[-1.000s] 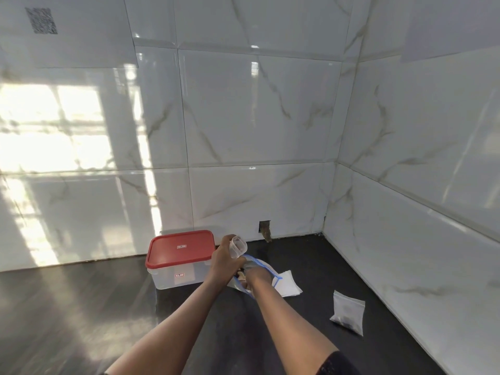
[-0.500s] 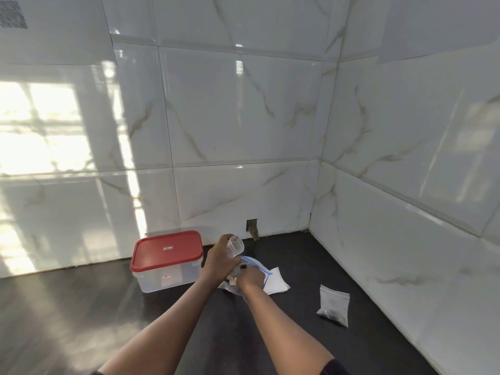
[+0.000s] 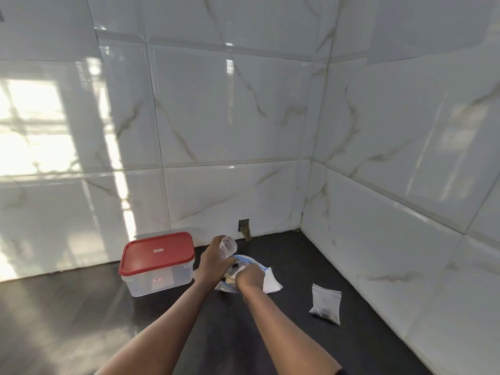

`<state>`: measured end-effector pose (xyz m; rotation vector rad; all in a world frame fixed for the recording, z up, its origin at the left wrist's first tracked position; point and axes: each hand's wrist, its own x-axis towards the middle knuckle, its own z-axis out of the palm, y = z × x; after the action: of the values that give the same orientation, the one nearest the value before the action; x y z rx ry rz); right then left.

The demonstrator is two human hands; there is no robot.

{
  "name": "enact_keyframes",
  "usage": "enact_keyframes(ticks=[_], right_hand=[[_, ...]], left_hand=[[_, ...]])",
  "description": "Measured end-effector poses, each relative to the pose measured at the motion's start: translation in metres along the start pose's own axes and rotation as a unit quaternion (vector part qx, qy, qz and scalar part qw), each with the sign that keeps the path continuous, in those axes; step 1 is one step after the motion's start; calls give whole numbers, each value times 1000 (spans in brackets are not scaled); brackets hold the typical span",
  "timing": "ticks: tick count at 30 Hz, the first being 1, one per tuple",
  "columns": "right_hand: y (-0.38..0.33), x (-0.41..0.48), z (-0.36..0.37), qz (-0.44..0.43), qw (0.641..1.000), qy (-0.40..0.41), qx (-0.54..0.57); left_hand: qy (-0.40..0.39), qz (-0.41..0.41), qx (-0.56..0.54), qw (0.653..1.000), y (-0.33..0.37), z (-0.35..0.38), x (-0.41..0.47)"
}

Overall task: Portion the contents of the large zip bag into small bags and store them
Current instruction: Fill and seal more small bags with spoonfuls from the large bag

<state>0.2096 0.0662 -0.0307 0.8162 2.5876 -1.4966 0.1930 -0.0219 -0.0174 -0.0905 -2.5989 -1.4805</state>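
The large zip bag [image 3: 266, 281] lies on the dark bench [image 3: 81, 320] just right of the red-lidded container [image 3: 158, 263]. Your left hand [image 3: 213, 262] grips a small clear cup [image 3: 227, 247], tilted over the bag. Your right hand [image 3: 250, 277] is curled at the bag's mouth; its grasp I cannot tell. A filled small bag [image 3: 326, 303] sits well apart, near the right wall [image 3: 405, 185].

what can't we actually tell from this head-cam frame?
- Large zip bag contents: head view, both hands cover the opening.
- Right hand fingertips: tucked in the bag, so its grip is unclear.
- Small clear cup in left hand: too small to tell whether it holds anything.
- Container interior: red lid on, walls frosted.
- Small filled bag: seal too small to judge.
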Motion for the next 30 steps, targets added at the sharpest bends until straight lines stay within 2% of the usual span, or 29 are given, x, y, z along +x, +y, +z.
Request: enact_keyframes(ticks=[11, 20, 26, 30], right_hand=[[-12, 5, -53, -20, 1000, -12, -8], [-7, 0, -58, -30, 999, -25, -39], [-3, 4, -59, -25, 999, -29, 27], [-3, 8, -64, 19, 997, -31, 74]], left_hand=[[27, -28, -64, 997, 10, -1, 5], [12, -21, -38, 999, 9, 0, 1], [10, -17, -32, 999, 5, 0, -2], [14, -18, -34, 999, 5, 0, -3]])
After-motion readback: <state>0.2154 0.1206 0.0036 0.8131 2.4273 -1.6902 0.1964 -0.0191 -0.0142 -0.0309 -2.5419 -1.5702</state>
